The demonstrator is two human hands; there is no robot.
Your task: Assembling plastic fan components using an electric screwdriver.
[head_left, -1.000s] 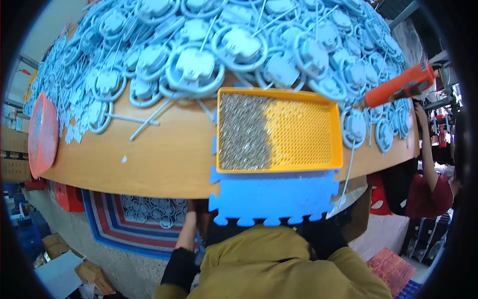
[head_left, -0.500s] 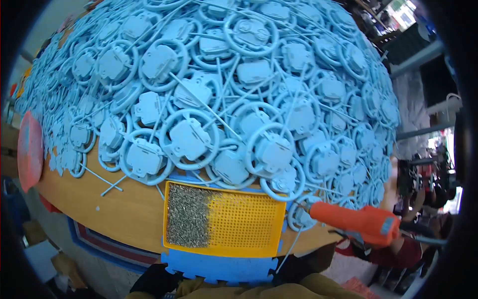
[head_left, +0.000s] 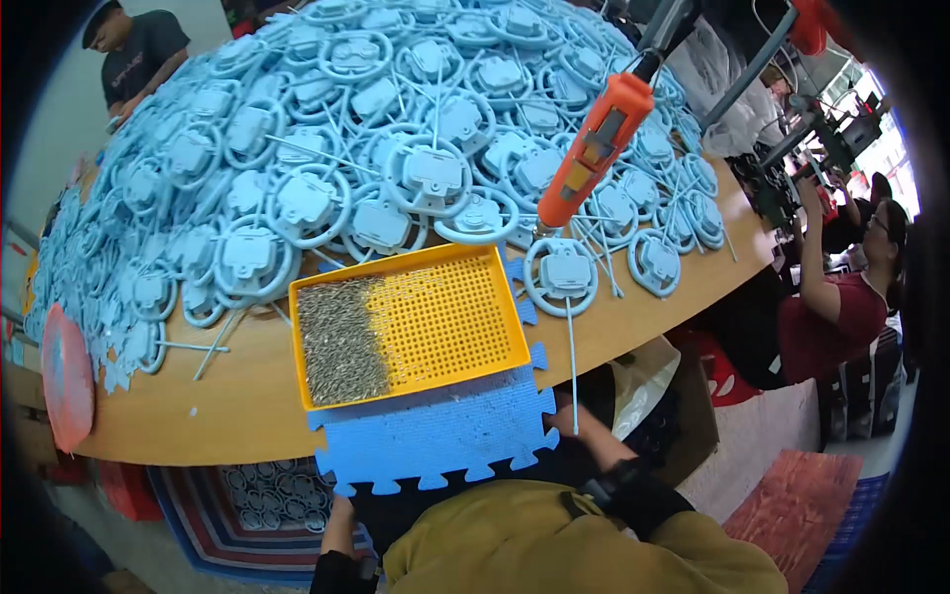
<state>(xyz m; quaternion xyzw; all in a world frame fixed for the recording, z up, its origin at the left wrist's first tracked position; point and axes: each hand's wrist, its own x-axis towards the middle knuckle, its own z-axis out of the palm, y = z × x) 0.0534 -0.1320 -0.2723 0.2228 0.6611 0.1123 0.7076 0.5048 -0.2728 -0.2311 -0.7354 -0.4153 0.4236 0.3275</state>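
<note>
Right hand [head_left: 568, 416]: 1, partly hidden, low at the bench front, near the mat's right edge and just beside a hanging rod. Grip: cannot be told.

Left hand [head_left: 341, 509]: 1, mostly hidden below the mat's left front corner. Grip: cannot be told.

Foam mat [head_left: 435, 431]: blue, puzzle-edged, overhanging the bench [head_left: 228, 421] front.

Tray [head_left: 450, 322]: yellow, perforated floor, lying on the mat. Contents: small metal pieces [head_left: 341, 342], silvery, massed at the left; right part largely bare.

Ring-framed part [head_left: 567, 269]: light blue, on the bench right of the tray, its rod [head_left: 572, 361] extending past the front edge.

Heap [head_left: 435, 173]: similar light-blue parts, many, behind the tray.

Power driver [head_left: 591, 148]: orange, tilted, tip down, near the tray's upper right corner.

Basin [head_left: 67, 381]: pinkish red, tilted, at the bench's left end.

Co-workers: 2; 1 upper left [head_left: 148, 59], 1 at right in dark red [head_left: 836, 317].
</note>
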